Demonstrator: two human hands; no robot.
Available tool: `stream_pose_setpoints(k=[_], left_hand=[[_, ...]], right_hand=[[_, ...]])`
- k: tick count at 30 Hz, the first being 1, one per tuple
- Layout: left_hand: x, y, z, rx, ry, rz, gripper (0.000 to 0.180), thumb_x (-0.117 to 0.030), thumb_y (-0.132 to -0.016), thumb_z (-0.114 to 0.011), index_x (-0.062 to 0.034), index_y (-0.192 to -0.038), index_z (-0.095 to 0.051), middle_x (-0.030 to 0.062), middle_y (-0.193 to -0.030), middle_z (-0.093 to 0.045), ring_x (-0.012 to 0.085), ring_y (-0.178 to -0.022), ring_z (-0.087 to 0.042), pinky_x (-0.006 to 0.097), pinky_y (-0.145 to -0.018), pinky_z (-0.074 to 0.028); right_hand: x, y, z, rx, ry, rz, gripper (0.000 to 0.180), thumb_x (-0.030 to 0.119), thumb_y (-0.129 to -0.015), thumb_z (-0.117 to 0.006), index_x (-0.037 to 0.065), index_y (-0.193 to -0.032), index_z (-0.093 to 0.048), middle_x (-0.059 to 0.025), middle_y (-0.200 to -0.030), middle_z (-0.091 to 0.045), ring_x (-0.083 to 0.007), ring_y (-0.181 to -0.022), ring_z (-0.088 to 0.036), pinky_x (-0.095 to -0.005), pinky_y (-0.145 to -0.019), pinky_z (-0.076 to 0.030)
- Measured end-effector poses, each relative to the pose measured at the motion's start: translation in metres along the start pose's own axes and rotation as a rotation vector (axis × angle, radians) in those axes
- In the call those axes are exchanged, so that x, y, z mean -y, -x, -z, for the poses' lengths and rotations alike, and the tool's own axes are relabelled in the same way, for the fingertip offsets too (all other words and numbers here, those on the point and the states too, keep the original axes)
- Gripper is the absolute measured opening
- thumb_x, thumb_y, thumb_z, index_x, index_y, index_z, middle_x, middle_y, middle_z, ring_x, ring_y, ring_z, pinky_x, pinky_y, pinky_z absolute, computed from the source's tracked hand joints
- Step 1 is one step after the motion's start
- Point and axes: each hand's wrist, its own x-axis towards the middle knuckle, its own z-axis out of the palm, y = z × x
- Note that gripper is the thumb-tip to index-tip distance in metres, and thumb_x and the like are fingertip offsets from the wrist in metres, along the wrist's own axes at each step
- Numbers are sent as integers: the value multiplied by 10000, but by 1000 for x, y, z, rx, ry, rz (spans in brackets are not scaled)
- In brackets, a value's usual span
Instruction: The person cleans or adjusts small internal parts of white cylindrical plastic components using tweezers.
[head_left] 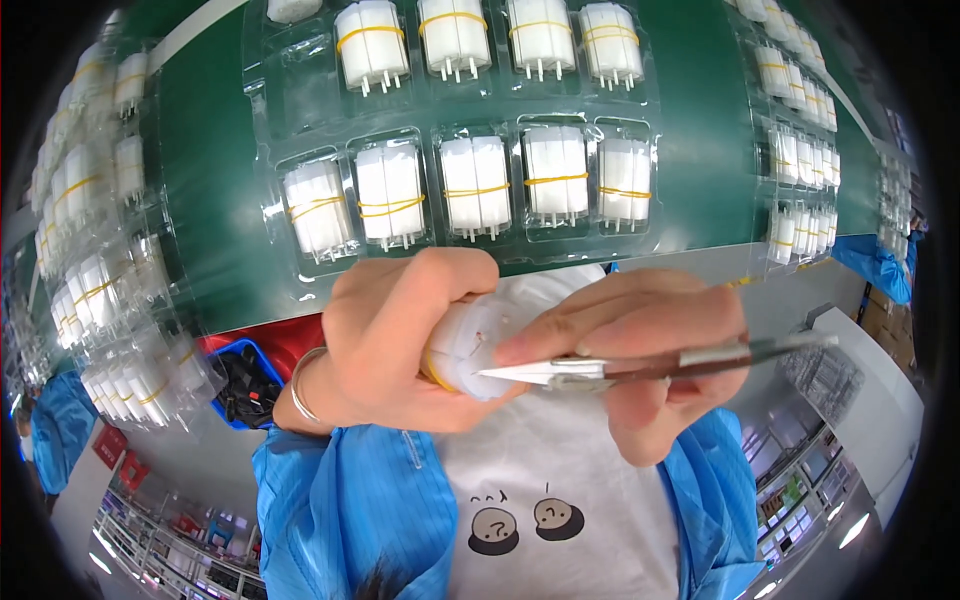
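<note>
My left hand (400,335) is closed around a white cylindrical plastic part (462,345) whose round end faces up. A yellow rubber band shows on its lower left side. In my right hand (650,345) is a slim pointed metal tool (565,374); motion blurs its far end, and its exact kind is unclear. The tool's sharp tip lies at the round face of the white part, and my right fingertips are beside that face. Beyond my hands, a clear plastic tray (500,250) holds several similar white parts with yellow bands and thin prongs.
The green table (205,180) extends ahead. Stacked trays of white parts (80,190) stand at the left, and more trays (800,160) at the right. Below the table's left edge is a blue bin (240,415) with dark items, next to red material (290,340).
</note>
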Motion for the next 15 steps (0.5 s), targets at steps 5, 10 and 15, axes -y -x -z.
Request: stream_pose_setpoints(k=[5, 10, 15], left_hand=[[5, -6, 7, 163, -36, -2, 353, -168, -573, -767, -13, -806, -554, 60, -608, -548, 206, -462, -543, 263, -409, -409], [3, -9, 2, 161, 315, 9, 300, -144, -558, -779, -21, -724, -563, 74, -620, -555, 213, -462, -533, 268, -399, -392], [-1, -5, 5, 194, 301, -23, 301, -152, -568, -791, -22, -715, -562, 72, -621, -552, 209, -449, -504, 266, -385, -366]], right_hand=[[12, -3, 3, 159, 345, -141, 157, 112, -805, -604, -41, -774, -586, -197, -840, -656, -276, -707, -646, -325, -608, -550], [0, -5, 18, 278, 106, -62, 347, 256, -814, -646, -65, -884, -533, -252, -829, -637, -264, -712, -643, -335, -641, -540], [-7, -1, 11, 185, -7, 85, 404, 286, -830, -621, -68, -944, -463, -295, -816, -619, -261, -726, -646, -340, -636, -535]])
